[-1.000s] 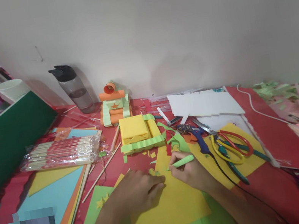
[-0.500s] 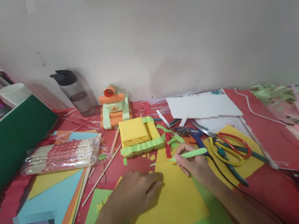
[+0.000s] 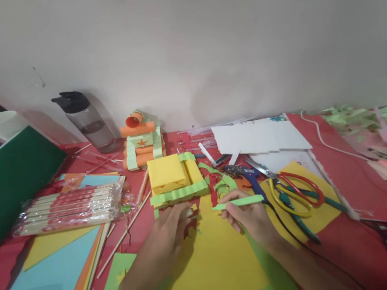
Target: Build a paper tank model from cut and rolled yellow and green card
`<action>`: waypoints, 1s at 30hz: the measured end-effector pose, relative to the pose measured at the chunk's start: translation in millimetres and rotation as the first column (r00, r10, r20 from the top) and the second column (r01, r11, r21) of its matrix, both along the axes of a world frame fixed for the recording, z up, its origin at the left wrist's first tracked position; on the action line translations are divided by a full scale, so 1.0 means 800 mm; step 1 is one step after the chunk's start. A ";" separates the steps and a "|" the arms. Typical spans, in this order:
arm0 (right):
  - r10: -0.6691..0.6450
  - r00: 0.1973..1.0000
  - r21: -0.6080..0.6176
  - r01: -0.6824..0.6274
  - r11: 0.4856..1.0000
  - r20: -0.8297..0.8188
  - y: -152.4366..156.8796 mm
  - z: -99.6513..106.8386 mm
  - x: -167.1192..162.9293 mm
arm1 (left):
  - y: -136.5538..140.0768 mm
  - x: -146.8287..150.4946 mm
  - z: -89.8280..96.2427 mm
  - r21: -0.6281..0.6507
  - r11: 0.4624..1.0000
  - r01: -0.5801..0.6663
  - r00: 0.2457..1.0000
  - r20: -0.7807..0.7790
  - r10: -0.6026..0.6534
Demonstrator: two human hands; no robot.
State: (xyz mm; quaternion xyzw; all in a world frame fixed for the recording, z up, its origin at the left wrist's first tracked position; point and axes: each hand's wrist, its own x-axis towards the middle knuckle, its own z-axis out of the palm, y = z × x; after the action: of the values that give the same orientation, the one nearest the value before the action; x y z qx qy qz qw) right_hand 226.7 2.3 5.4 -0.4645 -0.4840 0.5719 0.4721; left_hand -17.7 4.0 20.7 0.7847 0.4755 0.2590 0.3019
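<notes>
A sheet of yellow paper [image 3: 215, 266] lies over green paper [image 3: 115, 274] right in front of me. In a writing grip, my right hand [image 3: 244, 211] holds a light green pen [image 3: 241, 202], its tip pointing left above the sheet's top part. My left hand [image 3: 172, 226] is at the sheet's upper left, fingers bent and apart, close to small yellow scraps [image 3: 194, 207]. Beyond it is a yellow paper-wrapped block [image 3: 166, 172] with light green crinkled strips [image 3: 179, 193] along its sides. An orange and pale green paper model [image 3: 142, 144] with a star stands behind.
Scissors [image 3: 295, 192] and a blue glue gun [image 3: 249, 173] lie right of my hand, a cable trailing toward me. Wrapped sticks [image 3: 70, 208] rest on coloured paper at left. A bottle [image 3: 91, 128] stands by the white partition [image 3: 178, 57]. White board [image 3: 259, 137] lies behind.
My left hand has drawn back from lying on the yellow sheet toward the scraps by the block. The right hand keeps the pen, now held more level. The view has shifted slightly.
</notes>
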 end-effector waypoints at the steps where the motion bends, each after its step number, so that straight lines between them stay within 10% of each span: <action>1: 0.033 0.999 0.010 -0.033 0.999 -0.002 -0.001 -0.001 0.000 | 0.000 0.001 0.001 -0.008 1.000 0.014 1.000 -0.002 -0.014; 30: 0.216 0.971 -0.041 -0.213 0.976 0.099 -0.009 0.014 -0.004 | 0.002 0.002 0.004 0.239 0.965 0.107 0.993 -0.068 -0.094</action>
State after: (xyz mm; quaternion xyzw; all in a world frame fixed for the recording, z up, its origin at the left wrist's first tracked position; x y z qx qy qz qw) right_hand 223.5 -4.5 16.6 -0.4454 -0.5463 0.6022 0.3748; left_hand -15.8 5.2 23.8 0.8457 0.4083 0.2771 0.2031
